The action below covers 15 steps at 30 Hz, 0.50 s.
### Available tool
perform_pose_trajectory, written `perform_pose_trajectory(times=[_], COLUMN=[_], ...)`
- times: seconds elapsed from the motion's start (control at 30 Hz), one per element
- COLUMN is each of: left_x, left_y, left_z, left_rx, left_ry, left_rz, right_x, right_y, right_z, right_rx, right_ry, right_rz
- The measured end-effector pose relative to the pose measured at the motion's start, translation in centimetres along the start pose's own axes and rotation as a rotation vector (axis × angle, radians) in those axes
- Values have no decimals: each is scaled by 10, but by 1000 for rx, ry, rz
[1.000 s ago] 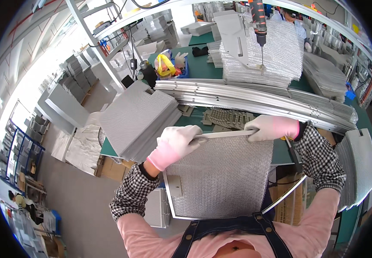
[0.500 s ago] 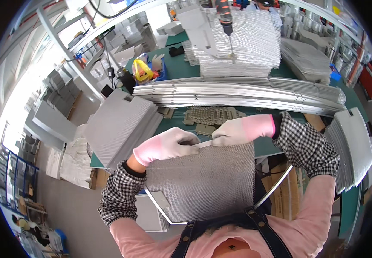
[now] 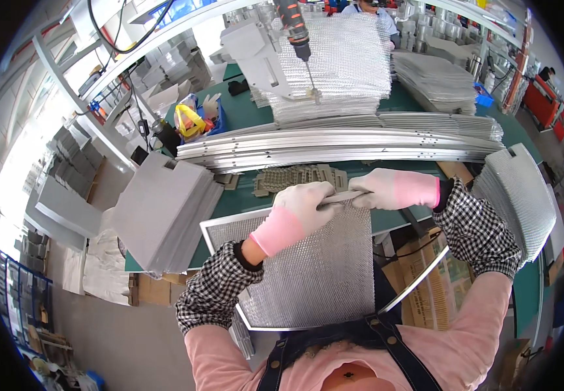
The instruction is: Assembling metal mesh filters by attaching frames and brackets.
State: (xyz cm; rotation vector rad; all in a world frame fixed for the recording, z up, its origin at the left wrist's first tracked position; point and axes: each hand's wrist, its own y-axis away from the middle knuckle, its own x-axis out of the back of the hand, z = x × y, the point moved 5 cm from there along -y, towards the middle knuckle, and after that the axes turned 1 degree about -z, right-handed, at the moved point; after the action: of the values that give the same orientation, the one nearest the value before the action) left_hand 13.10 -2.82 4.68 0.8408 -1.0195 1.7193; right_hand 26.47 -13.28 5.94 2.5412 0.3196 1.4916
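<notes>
As left hand (image 3: 303,210) and right hand (image 3: 381,189) grip a pale strip (image 3: 344,196) (perhaps metal), a mesh panel (image 3: 318,274) sits below.

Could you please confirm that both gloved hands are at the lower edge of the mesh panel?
Not quite: the head view shows the gloved left hand and gloved right hand both at the upper edge of the mesh panel, not the lower.

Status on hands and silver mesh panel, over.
White-gloved left hand, right hand: gripping thin grey strip.
Silver mesh panel: partly behind left hand.
Slim white strip: juts right of panel.
</notes>
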Motion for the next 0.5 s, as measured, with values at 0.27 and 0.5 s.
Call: perform_pose_trajectory(times=[0.27,0.5], left_x=[-9,9], left_y=[-18,-19], left_z=[6,3], left_rx=[-36,-50], left_ry=[148,390], left_rz=[-23,-545], right_x=[-6,0], right_y=[18,12], right_z=[15,-4], right_rx=[-18,81], right_ry=[-162,4], right_rz=[87,83])
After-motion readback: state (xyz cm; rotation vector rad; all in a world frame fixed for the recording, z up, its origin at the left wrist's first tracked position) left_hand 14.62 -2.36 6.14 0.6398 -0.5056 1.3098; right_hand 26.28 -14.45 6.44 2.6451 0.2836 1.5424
